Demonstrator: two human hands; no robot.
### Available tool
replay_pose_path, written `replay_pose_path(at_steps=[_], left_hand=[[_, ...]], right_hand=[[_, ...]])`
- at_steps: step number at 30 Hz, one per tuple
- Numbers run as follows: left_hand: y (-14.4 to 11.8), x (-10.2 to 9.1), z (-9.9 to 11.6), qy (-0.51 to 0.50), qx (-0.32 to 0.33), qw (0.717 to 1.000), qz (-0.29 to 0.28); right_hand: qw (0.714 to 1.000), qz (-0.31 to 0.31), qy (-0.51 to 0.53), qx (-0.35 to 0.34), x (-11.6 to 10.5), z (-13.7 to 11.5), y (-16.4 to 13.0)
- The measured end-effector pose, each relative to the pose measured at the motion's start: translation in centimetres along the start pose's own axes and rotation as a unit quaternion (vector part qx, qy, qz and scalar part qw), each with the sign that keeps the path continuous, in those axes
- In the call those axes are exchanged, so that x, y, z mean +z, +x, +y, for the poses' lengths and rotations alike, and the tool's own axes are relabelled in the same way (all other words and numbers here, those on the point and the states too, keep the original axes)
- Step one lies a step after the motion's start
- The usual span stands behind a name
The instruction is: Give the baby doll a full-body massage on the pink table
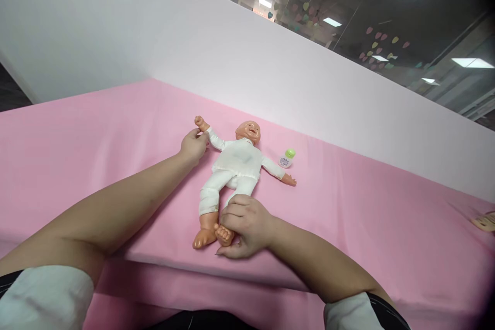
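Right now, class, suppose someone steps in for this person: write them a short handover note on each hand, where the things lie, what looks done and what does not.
Left hand: closed on the doll's raised arm near the wrist, by the sleeve cuff.
Right hand: wrapped around the doll's lower leg, just above the foot at the near edge of the pink pad.
The doll lies on its back, head away from the person, dressed in a white top and trousers, feet bare.
A small bottle with a green cap lies beside the doll's other arm, untouched.
Done: doll is clothed and laid flat. Not done: bottle not picked up.
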State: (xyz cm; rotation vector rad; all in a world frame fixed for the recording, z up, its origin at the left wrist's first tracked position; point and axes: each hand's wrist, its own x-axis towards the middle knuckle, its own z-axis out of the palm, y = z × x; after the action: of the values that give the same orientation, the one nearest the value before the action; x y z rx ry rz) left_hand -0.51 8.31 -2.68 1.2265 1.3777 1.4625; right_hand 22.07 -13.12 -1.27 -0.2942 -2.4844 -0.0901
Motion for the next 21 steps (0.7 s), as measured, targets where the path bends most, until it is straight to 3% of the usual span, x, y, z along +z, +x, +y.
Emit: replay_pose_path(at_steps=[3,5,8,10,14,21], left_hand=[[-1.2,-0.1,0.5,0.083,0.076,0.993,-0.024],[-2.0,0.1,0.8,0.143,0.167,0.974,-0.054],[-3.2,0.8,1.2,0.269,0.318,0.904,-0.1],[-3.7,1.3,1.4,0.338,0.379,0.852,-0.126],[-4.3,1.8,1.4,0.409,0.414,0.796,-0.163],[-4.4,1.8,1.7,0.451,0.415,0.769,-0.184]], right_hand=[[0.994,0.106,-0.013,0.0,-0.8,0.0,0.1],[0.989,0.145,-0.035,0.014,-1.4,0.0,-0.1],[0.983,0.148,-0.089,0.062,-2.1,0.5,-0.6],[0.976,0.149,-0.13,0.095,-2.5,1.4,-1.0],[0.955,0.192,-0.166,0.153,-2.9,4.3,-2.0],[0.941,0.189,-0.11,0.258,-2.1,7.9,-3.5]])
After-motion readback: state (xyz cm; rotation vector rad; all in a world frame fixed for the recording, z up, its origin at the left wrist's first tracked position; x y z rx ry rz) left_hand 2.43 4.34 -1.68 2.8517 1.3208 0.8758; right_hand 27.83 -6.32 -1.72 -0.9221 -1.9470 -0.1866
